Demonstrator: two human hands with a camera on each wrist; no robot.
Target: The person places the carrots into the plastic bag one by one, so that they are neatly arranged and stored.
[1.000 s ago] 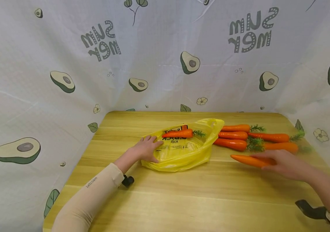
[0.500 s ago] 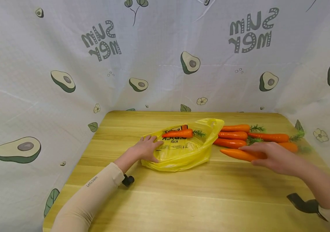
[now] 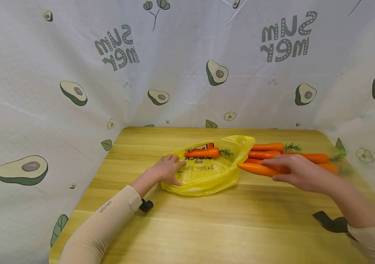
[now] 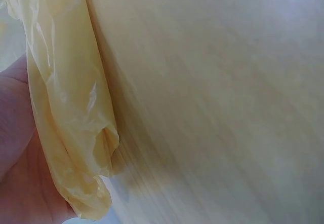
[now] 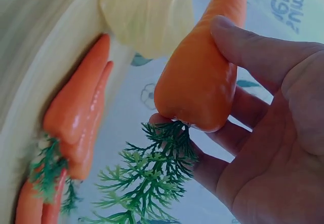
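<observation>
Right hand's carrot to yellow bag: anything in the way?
Only the right rim of the bag, by the tip of the carrot; contact unclear. Nothing else visible between.

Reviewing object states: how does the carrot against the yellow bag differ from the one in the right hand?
The bag carrot looks redder, the held carrot more orange. The bag carrot rests against the yellow bag; the right hand grips the held carrot. In the head view, the bag carrot's leaves show; the held carrot's don't. Both have green leaves.
</observation>
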